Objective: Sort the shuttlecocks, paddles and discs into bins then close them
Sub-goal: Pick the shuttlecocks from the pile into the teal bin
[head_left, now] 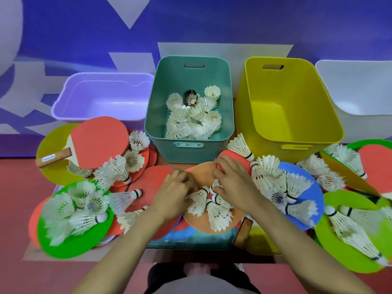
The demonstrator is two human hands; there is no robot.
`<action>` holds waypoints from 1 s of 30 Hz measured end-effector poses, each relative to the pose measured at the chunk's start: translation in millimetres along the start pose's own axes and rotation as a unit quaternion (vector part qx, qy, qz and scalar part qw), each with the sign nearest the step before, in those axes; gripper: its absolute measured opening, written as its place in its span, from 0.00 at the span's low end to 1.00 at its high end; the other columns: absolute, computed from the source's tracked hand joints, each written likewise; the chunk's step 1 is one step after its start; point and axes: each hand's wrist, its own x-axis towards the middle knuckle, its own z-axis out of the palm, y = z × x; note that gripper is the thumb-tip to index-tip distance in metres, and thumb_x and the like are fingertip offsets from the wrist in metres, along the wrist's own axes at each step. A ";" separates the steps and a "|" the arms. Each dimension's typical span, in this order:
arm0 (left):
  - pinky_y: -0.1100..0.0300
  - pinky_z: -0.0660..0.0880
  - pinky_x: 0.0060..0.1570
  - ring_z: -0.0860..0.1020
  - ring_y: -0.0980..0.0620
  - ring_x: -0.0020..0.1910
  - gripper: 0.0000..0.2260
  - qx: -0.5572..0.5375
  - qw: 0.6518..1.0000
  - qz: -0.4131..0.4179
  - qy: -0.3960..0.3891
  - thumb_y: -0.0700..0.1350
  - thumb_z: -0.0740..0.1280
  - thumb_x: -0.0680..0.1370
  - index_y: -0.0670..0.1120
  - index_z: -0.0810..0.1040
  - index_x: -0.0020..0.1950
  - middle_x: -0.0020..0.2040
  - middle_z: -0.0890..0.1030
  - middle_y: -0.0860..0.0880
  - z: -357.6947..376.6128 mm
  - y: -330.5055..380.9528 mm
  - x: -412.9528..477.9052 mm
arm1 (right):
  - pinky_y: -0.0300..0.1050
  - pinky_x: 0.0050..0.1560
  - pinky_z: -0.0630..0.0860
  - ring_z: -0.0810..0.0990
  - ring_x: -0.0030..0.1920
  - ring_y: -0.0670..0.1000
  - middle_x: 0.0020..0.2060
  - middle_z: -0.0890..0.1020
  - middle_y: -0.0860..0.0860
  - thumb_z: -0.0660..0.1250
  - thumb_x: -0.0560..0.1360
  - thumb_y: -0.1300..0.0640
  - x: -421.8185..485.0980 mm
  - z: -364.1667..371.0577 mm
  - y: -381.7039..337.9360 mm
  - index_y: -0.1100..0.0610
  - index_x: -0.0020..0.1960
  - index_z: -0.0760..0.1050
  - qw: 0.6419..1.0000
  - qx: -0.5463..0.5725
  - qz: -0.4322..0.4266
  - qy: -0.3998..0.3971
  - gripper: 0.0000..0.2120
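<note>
On the orange disc (201, 171) | shuttlecocks (213, 207) lie between left hand (172, 195) and right hand (233, 185), touching their curled fingers | actual grasp: cannot tell.

Well beyond the left grip (176, 194) stands a blue-violet wall (212, 24) with pale shapes; red floor (14, 209) lies left.

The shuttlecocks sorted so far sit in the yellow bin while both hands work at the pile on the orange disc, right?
Wrong bin. The head view shows the sorted shuttlecocks in the teal bin; the yellow bin shows none. The left hand and right hand do work at the pile on the orange disc.
</note>
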 end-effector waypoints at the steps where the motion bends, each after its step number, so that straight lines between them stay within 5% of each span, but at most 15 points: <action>1: 0.58 0.64 0.53 0.71 0.46 0.58 0.12 -0.009 1.000 -0.008 0.019 0.46 0.70 0.69 0.50 0.81 0.52 0.55 0.76 0.51 3.1 0.8 0.0 | 0.56 0.59 0.73 0.75 0.61 0.63 0.55 0.79 0.59 0.79 0.57 0.57 0.1 1.1 -1.7 0.59 0.44 0.77 1.000 -0.004 0.006 0.004 0.19; 8: 0.62 0.67 0.50 0.73 0.51 0.46 0.02 -0.201 0.965 -0.104 0.133 0.45 0.67 0.73 0.48 0.78 0.42 0.44 0.77 0.52 9.7 1.9 0.1 | 0.54 0.62 0.71 0.72 0.63 0.61 0.57 0.76 0.60 0.77 0.60 0.61 -3.5 4.4 -2.4 0.61 0.49 0.73 0.997 0.027 0.027 0.067 0.20; 17: 0.71 0.68 0.39 0.74 0.61 0.37 0.06 -0.381 0.870 -0.215 0.228 0.41 0.70 0.75 0.49 0.78 0.39 0.39 0.79 0.52 -2.3 8.8 -0.3 | 0.54 0.59 0.73 0.75 0.61 0.61 0.56 0.79 0.58 0.77 0.62 0.62 -1.8 8.7 -5.5 0.61 0.41 0.79 0.997 0.024 0.026 0.074 0.10; 23: 0.65 0.72 0.40 0.77 0.55 0.38 0.04 -0.462 0.818 -0.234 0.251 0.41 0.69 0.75 0.47 0.78 0.41 0.39 0.82 0.48 -4.0 6.0 -4.7 | 0.40 0.48 0.72 0.73 0.47 0.50 0.44 0.75 0.50 0.69 0.73 0.60 -3.5 -4.9 -4.2 0.59 0.43 0.74 0.972 0.203 0.061 0.100 0.05; 30: 0.67 0.72 0.42 0.77 0.58 0.39 0.04 -0.491 0.792 -0.203 0.300 0.41 0.68 0.76 0.48 0.78 0.43 0.39 0.82 0.55 -19.8 7.9 -6.2 | 0.44 0.39 0.75 0.77 0.37 0.47 0.35 0.80 0.49 0.66 0.76 0.59 -4.6 -20.4 -5.3 0.58 0.45 0.74 0.898 0.404 0.163 0.070 0.03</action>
